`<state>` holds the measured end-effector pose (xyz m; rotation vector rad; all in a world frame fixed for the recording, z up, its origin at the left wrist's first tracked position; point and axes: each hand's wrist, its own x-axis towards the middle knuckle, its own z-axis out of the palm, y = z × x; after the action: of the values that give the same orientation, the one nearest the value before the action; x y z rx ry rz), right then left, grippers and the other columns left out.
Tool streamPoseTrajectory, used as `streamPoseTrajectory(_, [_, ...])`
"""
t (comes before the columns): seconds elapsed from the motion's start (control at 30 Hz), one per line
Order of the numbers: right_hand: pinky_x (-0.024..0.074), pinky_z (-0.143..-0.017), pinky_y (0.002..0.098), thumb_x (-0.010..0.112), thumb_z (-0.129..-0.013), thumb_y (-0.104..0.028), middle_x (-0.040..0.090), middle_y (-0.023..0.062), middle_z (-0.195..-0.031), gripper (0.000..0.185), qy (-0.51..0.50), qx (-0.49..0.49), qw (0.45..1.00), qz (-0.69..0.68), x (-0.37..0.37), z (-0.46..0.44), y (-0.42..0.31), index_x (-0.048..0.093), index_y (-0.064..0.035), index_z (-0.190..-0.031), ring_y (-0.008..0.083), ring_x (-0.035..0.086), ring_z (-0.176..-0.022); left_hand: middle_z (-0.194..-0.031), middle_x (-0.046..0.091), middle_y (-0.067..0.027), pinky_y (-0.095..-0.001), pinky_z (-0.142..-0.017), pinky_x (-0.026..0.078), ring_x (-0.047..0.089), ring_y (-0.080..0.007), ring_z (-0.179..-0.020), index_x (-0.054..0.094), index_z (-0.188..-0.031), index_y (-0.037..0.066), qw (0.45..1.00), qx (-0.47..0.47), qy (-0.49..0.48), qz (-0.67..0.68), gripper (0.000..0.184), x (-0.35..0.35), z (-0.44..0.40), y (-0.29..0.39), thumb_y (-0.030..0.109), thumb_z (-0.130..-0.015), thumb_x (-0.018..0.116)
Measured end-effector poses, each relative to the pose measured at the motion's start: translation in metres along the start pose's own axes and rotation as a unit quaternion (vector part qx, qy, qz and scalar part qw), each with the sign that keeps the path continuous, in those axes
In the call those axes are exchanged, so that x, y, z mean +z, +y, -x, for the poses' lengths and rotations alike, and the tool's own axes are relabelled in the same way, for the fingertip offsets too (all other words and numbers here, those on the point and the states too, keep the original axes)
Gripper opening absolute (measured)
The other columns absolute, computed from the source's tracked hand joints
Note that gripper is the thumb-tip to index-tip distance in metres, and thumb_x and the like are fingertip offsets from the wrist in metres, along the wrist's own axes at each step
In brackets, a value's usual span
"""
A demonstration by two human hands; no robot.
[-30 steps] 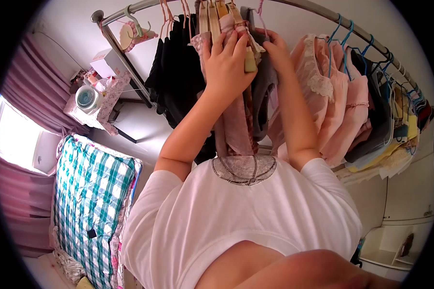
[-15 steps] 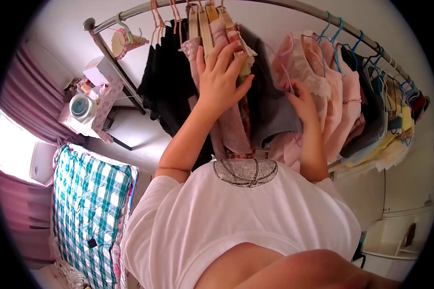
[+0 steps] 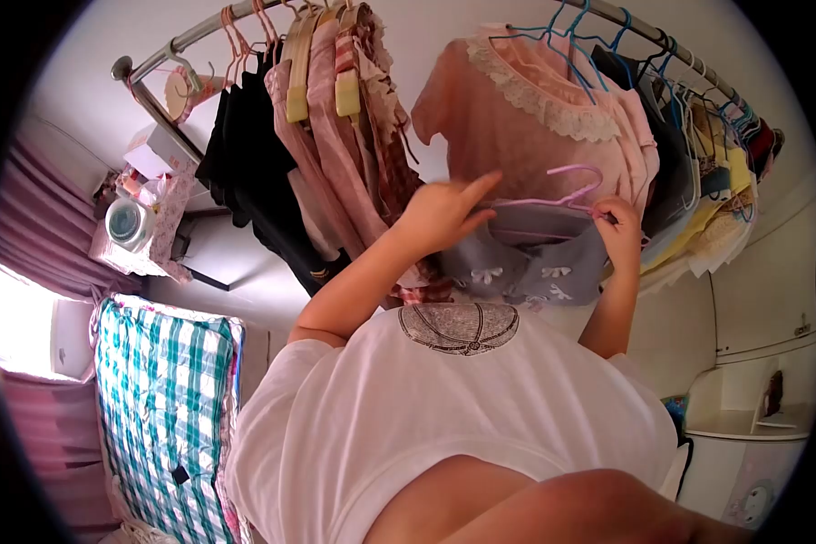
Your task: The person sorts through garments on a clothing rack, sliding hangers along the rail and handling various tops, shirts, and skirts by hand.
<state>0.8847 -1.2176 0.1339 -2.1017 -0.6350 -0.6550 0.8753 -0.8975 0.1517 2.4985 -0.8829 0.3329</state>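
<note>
A grey garment point(image 3: 526, 263) with small white bows hangs on a pink-purple hanger point(image 3: 567, 201) in front of my chest, off the rail. My right hand point(image 3: 618, 227) pinches the hanger's right end. At the garment's left side, my left hand point(image 3: 449, 213) has its index finger and thumb apart, with nothing visible between them. Behind the hanger, a pink top with a lace collar point(image 3: 508, 118) hangs from the metal rail point(image 3: 644, 27). Left of it hang pink clothes point(image 3: 322, 109) on wooden hangers.
Black clothes point(image 3: 245, 154) hang at the rail's left; yellow and white clothes point(image 3: 734, 208) hang far right. A small table point(image 3: 168, 236) with a round device stands left, above a green checked quilt point(image 3: 163, 390). A white cabinet point(image 3: 762, 308) is at right.
The grey garment and its hanger have come off the rail and down before my chest. My left hand has left the wooden-hanger clothes and moved down. A gap has opened between the hanging clothes.
</note>
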Motion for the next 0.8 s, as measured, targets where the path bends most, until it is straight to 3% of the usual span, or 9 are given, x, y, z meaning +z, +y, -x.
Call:
streamPoseTrajectory(0.1, [0.0423, -0.063, 0.024, 0.056, -0.065, 0.009, 0.058, 0.0076, -0.074, 0.012, -0.061, 0.055, 0.997, -0.007, -0.004, 0.008, -0.016, 0.053, 0.0032, -0.076, 0.0146, 0.055, -0.069, -0.077, 0.06, -0.0173, -0.0408, -0.062, 0.045, 0.058, -0.0357, -0.071, 0.053, -0.108, 0.004, 0.988, 0.071, -0.032, 0.131, 0.032, 0.019, 0.017, -0.003, 0.024, -0.084, 0.058])
streamPoseTrajectory(0.2, [0.0418, -0.063, 0.0241, 0.056, -0.069, 0.006, 0.058, 0.0069, -0.074, 0.01, -0.105, 0.093, 0.99, -0.028, 0.011, 0.011, -0.032, 0.056, 0.0018, -0.078, 0.0135, 0.054, -0.069, -0.075, 0.06, -0.0154, -0.0431, -0.062, 0.045, 0.058, -0.0354, -0.072, 0.055, -0.094, 0.007, 0.983, 0.034, 0.025, 0.18, 0.023, 0.025, 0.038, -0.004, 0.027, -0.084, 0.055])
streamPoseTrajectory(0.3, [0.0432, -0.076, 0.0249, 0.056, -0.078, 0.001, 0.061, 0.0077, -0.09, 0.017, -0.202, 0.168, 0.963, -0.06, 0.029, 0.004, -0.039, 0.059, -0.0006, -0.094, 0.0153, 0.057, -0.084, -0.074, 0.059, -0.0169, -0.0409, -0.059, 0.044, 0.058, -0.0349, -0.07, 0.057, -0.094, 0.005, 0.99, -0.033, 0.055, 0.123, 0.017, 0.008, 0.06, -0.014, 0.02, -0.085, 0.056])
streamPoseTrajectory(0.47, [0.0323, -0.103, 0.0376, 0.06, -0.083, -0.024, 0.049, 0.0146, -0.125, 0.052, -0.284, 0.07, 0.828, -0.479, 0.067, -0.058, -0.065, 0.041, 0.0016, -0.124, 0.0273, 0.044, -0.12, -0.064, 0.058, -0.0136, -0.036, -0.052, 0.044, 0.058, -0.0308, -0.059, 0.062, -0.08, 0.005, 0.981, -0.038, 0.184, 0.056, 0.02, -0.046, 0.107, -0.03, 0.023, -0.075, 0.07])
streamPoseTrajectory(0.53, [0.0318, -0.104, 0.0388, 0.057, -0.087, -0.027, 0.047, 0.0157, -0.127, 0.053, -0.25, 0.127, 0.795, -0.537, 0.082, -0.094, -0.091, 0.04, 0.0037, -0.127, 0.0272, 0.042, -0.122, -0.058, 0.056, -0.0076, -0.0359, -0.049, 0.043, 0.057, -0.0266, -0.056, 0.062, -0.07, 0.009, 0.973, -0.014, 0.231, 0.004, 0.021, -0.062, 0.128, -0.036, 0.027, -0.069, 0.073])
streamPoseTrajectory(0.6, [0.0319, -0.104, 0.0393, 0.051, -0.09, -0.024, 0.045, 0.0161, -0.13, 0.051, -0.182, 0.105, 0.868, -0.449, 0.116, -0.133, -0.092, 0.036, 0.0022, -0.131, 0.0259, 0.041, -0.123, -0.057, 0.055, -0.007, -0.035, -0.048, 0.042, 0.057, -0.026, -0.054, 0.062, -0.068, 0.009, 0.966, 0.007, 0.259, -0.009, 0.021, -0.075, 0.147, -0.041, 0.027, -0.067, 0.074])
streamPoseTrajectory(0.67, [0.0325, -0.104, 0.0394, 0.05, -0.091, -0.023, 0.045, 0.0156, -0.13, 0.045, -0.106, 0.139, 0.83, -0.529, 0.152, -0.179, -0.11, 0.039, 0.0004, -0.129, 0.0245, 0.041, -0.123, -0.055, 0.055, -0.0064, -0.0333, -0.047, 0.042, 0.056, -0.025, -0.052, 0.061, -0.065, 0.008, 0.956, 0.033, 0.289, -0.032, 0.024, -0.085, 0.158, -0.046, 0.026, -0.062, 0.077])
streamPoseTrajectory(0.73, [0.0319, -0.103, 0.0379, 0.052, -0.09, -0.028, 0.048, 0.0139, -0.127, 0.042, -0.041, 0.138, 0.841, -0.522, 0.184, -0.218, -0.134, 0.046, -0.0017, -0.122, 0.0234, 0.043, -0.121, -0.055, 0.054, -0.0064, -0.0327, -0.047, 0.042, 0.056, -0.0247, -0.051, 0.061, -0.065, 0.008, 0.948, 0.041, 0.312, -0.039, 0.024, -0.092, 0.163, -0.054, 0.025, -0.061, 0.077])
streamPoseTrajectory(0.8, [0.0431, -0.091, 0.0342, 0.06, -0.085, -0.032, 0.052, 0.0116, -0.12, 0.042, -0.065, 0.156, 0.841, -0.513, 0.205, -0.251, -0.157, 0.05, -0.0033, -0.114, 0.0228, 0.052, -0.109, -0.055, 0.055, -0.0061, -0.0318, -0.046, 0.041, 0.055, -0.0244, -0.051, 0.059, -0.064, 0.007, 0.94, 0.037, 0.338, -0.031, 0.025, -0.097, 0.166, -0.062, 0.023, -0.06, 0.078])
